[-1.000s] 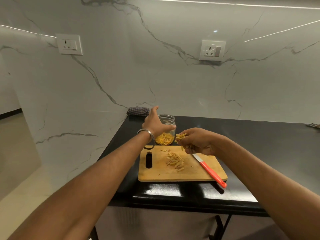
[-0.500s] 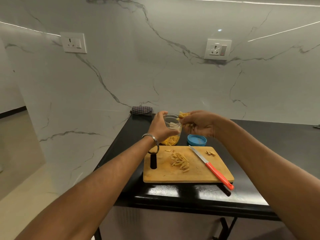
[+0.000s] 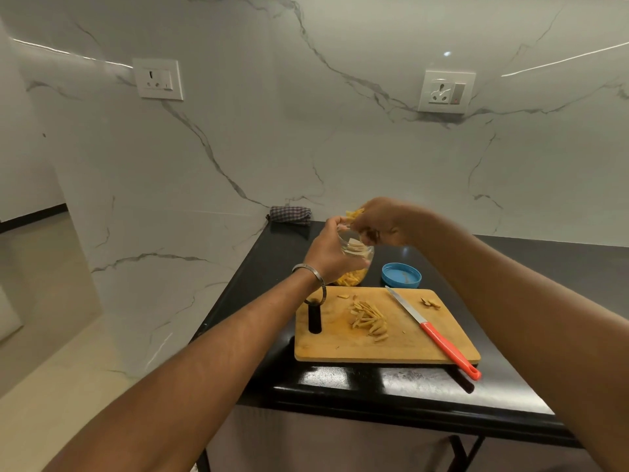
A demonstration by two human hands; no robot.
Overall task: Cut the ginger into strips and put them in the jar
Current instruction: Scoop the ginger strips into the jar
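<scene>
No text, label, brand, number or sign is showing legibly anywhere in the head view.

The surface (image 3: 340, 379) is glossy black stone. The cutting board (image 3: 401, 345) is matt wood, the jar (image 3: 360, 250) clear glass, its lid (image 3: 401, 274) blue plastic. The knife (image 3: 432, 332) pairs a metal blade with a red plastic handle. The cloth (image 3: 290, 214) is checked fabric; the wall (image 3: 306, 131) is polished marble.
</scene>
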